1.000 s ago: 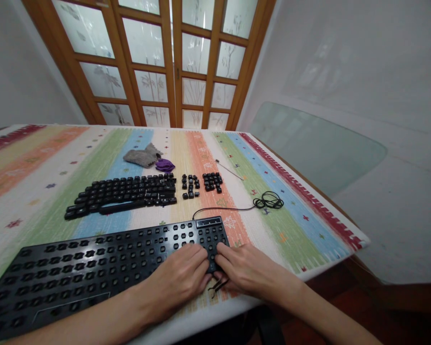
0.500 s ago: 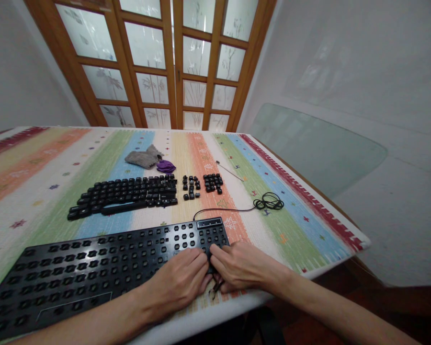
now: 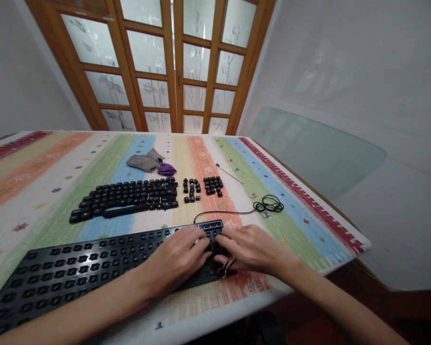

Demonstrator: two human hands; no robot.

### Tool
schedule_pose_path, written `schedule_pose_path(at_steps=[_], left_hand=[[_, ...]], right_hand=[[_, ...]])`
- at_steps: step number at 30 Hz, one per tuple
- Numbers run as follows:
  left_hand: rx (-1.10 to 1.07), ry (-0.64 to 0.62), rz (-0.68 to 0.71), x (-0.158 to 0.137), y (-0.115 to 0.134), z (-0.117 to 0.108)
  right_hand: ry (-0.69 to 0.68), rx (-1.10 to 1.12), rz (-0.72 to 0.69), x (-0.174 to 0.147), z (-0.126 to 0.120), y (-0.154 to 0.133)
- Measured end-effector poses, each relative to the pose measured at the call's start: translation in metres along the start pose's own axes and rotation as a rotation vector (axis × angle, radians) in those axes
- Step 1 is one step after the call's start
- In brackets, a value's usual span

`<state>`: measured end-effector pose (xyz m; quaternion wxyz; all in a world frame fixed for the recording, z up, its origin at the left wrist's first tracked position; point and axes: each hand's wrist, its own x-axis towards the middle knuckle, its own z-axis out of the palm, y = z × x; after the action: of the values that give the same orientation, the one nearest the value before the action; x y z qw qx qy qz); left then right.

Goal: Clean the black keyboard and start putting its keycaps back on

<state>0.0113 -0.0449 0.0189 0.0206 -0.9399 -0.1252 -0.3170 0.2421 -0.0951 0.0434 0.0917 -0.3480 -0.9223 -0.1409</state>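
Note:
A black keyboard base [image 3: 104, 258], its key positions bare of caps, lies at the table's near edge. Both hands meet over its number pad at the right end. My left hand [image 3: 181, 256] rests there with fingers bent and pressed together; what the fingertips hold, if anything, is hidden. Opposite it, my right hand [image 3: 246, 247] is closed, thumb and fingers curled in over the pad. A thin wire tool [image 3: 225, 269] pokes out below the right fingers, held in that hand. Behind the base, loose black keycaps [image 3: 129, 194] are laid out in keyboard order.
A smaller group of keycaps [image 3: 212, 186] sits right of the main block. Farther back are a grey cloth [image 3: 143, 162] and a purple cloth [image 3: 166, 169]. A thin rod [image 3: 230, 173] lies to the right. The keyboard's cable [image 3: 268, 204] is coiled on the striped tablecloth [image 3: 298, 239].
Both hands have shifted away from me, up the number pad toward the keyboard's far edge. The wire tool moved along with my right hand. The laid-out keycaps stay put.

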Motion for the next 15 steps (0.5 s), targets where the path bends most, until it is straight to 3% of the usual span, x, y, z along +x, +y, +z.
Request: schedule_pose_path(at_steps=[3,6,9,15], left_hand=[[-0.007,-0.053,-0.107,0.017,-0.025,-0.003],[0.033,-0.092,-0.168,0.036,-0.051,0.009],[0.12,-0.176,-0.22,0.055,-0.072,0.03],[0.148,-0.228,-0.218,0.077,-0.095,0.069]], right_hand=[[0.131,-0.01,0.183,-0.004,-0.006,0.011],[0.149,0.075,0.293,-0.007,-0.01,0.013],[0.107,0.18,0.328,-0.011,-0.011,0.008],[-0.06,0.225,0.337,-0.024,-0.01,0.0]])
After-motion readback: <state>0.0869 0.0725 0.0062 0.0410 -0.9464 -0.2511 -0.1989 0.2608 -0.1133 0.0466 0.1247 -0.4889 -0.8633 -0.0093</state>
